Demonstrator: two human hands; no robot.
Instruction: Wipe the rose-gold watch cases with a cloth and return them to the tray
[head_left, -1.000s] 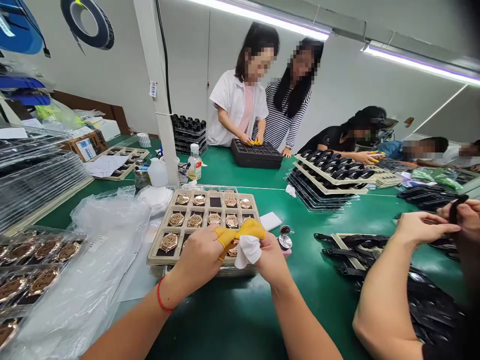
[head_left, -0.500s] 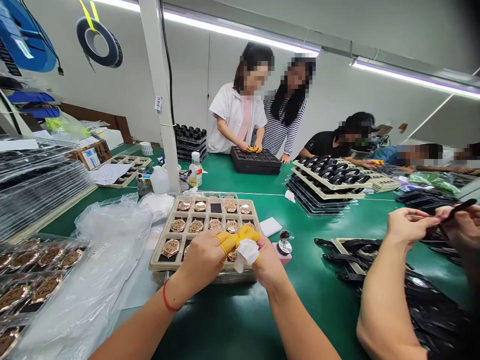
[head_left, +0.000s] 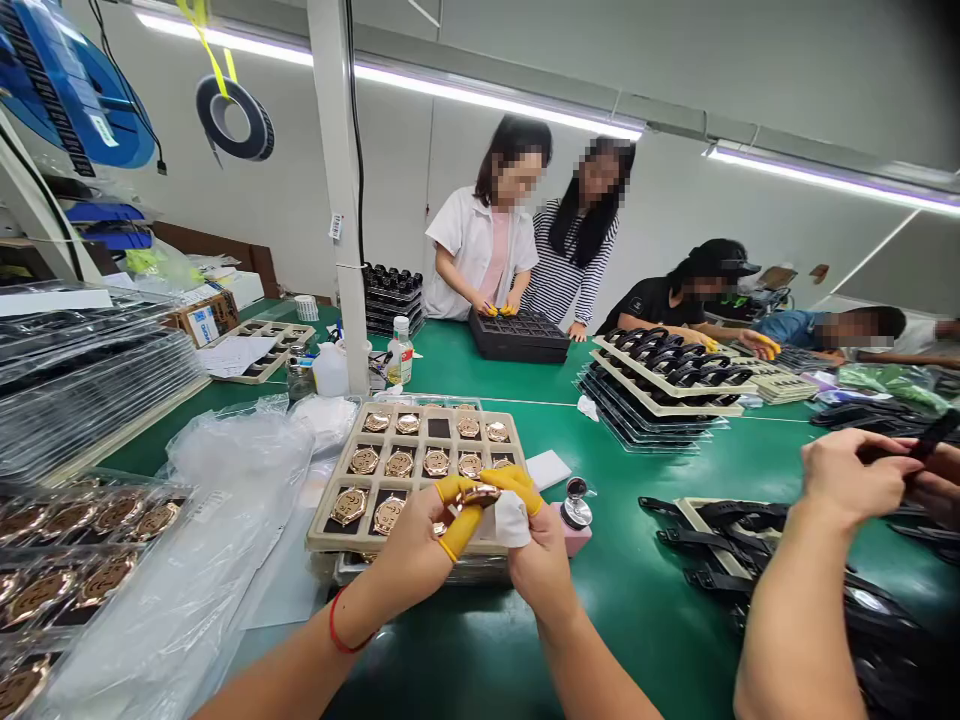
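Between the yellow-capped thumb and finger of my left hand [head_left: 420,540] is a rose-gold watch case [head_left: 478,494], held edge-on. My right hand [head_left: 544,550], also in yellow finger cots, pinches a white wipe [head_left: 512,520] right beside the case. Both hands are over the near part of a beige compartment tray [head_left: 322,540], where several rose-gold watch cases lie on dark pads. One back-row compartment shows only its dark pad. Just right of the tray stands a pink bottle with a metal pump top [head_left: 576,510].
Plastic-covered trays of watch cases [head_left: 45,590] and clear bags [head_left: 232,470] lie to the left. Black watch straps [head_left: 720,540] and a co-worker's arm [head_left: 814,570] are on the right. Stacked trays [head_left: 667,385] and a black box [head_left: 517,340] stand farther back, near other people. A white post [head_left: 341,200] rises behind the tray.
My hands have drawn slightly apart, and the watch case now shows between my left fingers. The wipe sits to the right of it in my right hand. The whole view has shifted a little.
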